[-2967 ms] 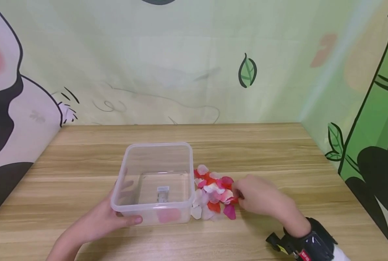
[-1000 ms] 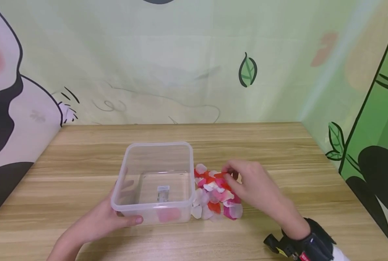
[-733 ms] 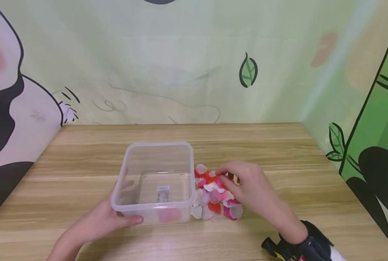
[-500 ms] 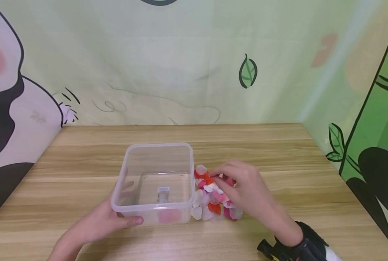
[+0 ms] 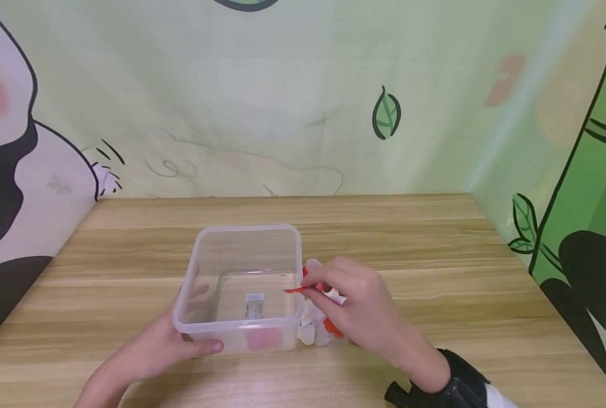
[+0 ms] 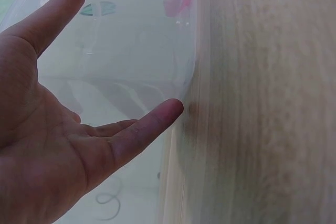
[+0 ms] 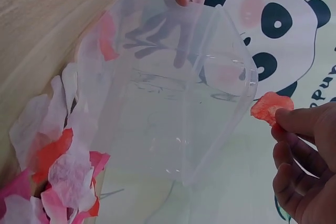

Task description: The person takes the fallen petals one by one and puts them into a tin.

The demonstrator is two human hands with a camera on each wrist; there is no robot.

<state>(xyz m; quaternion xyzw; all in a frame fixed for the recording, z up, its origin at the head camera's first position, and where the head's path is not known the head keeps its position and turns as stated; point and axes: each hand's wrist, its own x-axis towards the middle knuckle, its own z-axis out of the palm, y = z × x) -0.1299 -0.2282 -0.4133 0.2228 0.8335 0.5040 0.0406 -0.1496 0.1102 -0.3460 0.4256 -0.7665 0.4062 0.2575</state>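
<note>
A clear plastic container (image 5: 238, 326) stands without a lid on the wooden table, and pink shows through its front wall. My left hand (image 5: 152, 348) rests against its left side. The thumb lies on the front wall and the straight, spread fingers lie along the side, as the left wrist view shows. Thumb and fingertips of my right hand (image 5: 356, 306) pinch a red artificial petal (image 7: 272, 106), its tip over the container's right rim. Beside that rim lies a pile of white, pink and red petals (image 7: 65, 177), partly hidden by the right hand in the head view.
The wooden table (image 5: 410, 226) reaches back to a wall covering (image 5: 282, 113) printed with pandas and leaves. A black wrist mount (image 5: 453, 382) is strapped on the right forearm. A small label (image 5: 255, 306) shows through the container floor.
My right hand has moved left from the pile's right edge, across the petals to the container's rim, now with a red petal. My left hand and the container have stayed in place.
</note>
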